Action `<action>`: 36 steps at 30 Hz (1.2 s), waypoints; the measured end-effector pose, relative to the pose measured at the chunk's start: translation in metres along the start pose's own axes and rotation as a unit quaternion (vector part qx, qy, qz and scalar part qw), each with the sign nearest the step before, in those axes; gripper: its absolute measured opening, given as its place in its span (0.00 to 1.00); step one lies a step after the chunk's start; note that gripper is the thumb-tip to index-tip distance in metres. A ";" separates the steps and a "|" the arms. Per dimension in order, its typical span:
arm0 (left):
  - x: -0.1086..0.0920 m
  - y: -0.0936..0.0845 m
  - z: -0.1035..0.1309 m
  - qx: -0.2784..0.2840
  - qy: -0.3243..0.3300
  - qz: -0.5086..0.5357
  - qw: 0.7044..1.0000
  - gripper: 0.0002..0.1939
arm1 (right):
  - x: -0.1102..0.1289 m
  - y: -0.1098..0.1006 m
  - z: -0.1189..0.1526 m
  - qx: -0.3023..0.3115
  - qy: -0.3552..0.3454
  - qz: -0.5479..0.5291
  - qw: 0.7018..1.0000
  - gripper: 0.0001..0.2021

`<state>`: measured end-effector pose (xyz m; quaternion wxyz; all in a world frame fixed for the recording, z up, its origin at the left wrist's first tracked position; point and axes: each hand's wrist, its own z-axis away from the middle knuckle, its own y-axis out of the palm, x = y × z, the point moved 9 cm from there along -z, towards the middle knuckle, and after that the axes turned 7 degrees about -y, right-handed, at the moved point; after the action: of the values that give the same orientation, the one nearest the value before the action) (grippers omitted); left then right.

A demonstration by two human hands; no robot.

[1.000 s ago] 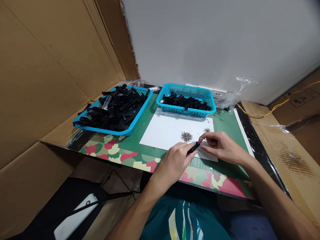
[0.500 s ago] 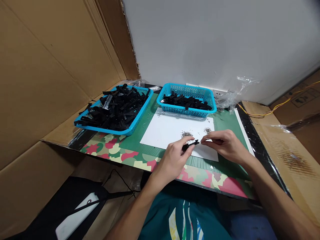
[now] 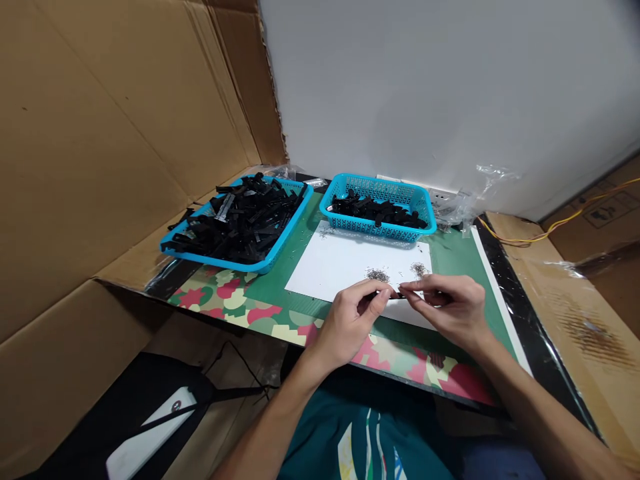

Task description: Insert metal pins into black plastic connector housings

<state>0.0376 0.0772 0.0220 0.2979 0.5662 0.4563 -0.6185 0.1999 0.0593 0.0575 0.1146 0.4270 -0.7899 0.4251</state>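
Note:
My left hand (image 3: 350,321) is closed around a small, narrow black plastic part (image 3: 394,295), most of it hidden by the fingers. At the part's right end, the fingertips of my right hand (image 3: 454,307) are pinched together and appear to touch it. Whatever sits between those fingertips is too small to make out. Both hands hover over the front of a white sheet (image 3: 313,270). Just beyond them on the sheet lie a pile of tiny metal pieces (image 3: 377,274) and a smaller metal pile (image 3: 419,269).
A large blue basket (image 3: 264,266) heaped with black parts stands at the left. Behind the sheet is a smaller blue basket (image 3: 383,231) holding more black parts. Cardboard (image 3: 125,133) walls the left side; clear plastic wrap (image 3: 457,207) and yellow wires (image 3: 550,233) lie at the right.
My right hand has moved in to the end of the black part, closing the small gap between the hands. The view has shifted slightly.

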 end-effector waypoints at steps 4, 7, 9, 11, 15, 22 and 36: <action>-0.001 -0.003 0.001 -0.011 0.003 0.032 0.999 0.16 | 0.021 0.000 0.006 -0.047 -0.118 0.022 0.992 0.05; 0.000 -0.003 0.002 -0.013 -0.001 0.028 1.000 0.15 | 0.025 0.008 0.005 -0.017 -0.137 -0.002 0.990 0.06; 0.001 -0.004 0.001 -0.022 -0.002 0.025 0.999 0.15 | 0.025 0.009 0.003 -0.005 -0.125 -0.026 0.992 0.06; 0.003 -0.006 0.001 -0.033 0.000 0.029 0.999 0.14 | 0.022 0.009 0.000 0.009 -0.094 -0.059 0.994 0.05; 0.005 -0.011 0.001 -0.052 0.003 0.051 0.997 0.13 | 0.012 0.014 -0.003 0.060 -0.002 -0.115 0.992 0.08; 0.002 -0.008 0.002 -0.056 0.008 0.013 0.998 0.12 | -0.004 0.017 -0.004 0.038 0.097 -0.159 0.982 0.08; 0.008 0.001 -0.001 0.028 -0.026 0.074 0.997 0.14 | 0.001 0.015 -0.007 0.061 0.039 -0.224 0.972 0.05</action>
<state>0.0376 0.0785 0.0144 0.3390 0.5902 0.3877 -0.6216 0.1870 0.0679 0.0536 0.2113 0.5824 -0.6413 0.4526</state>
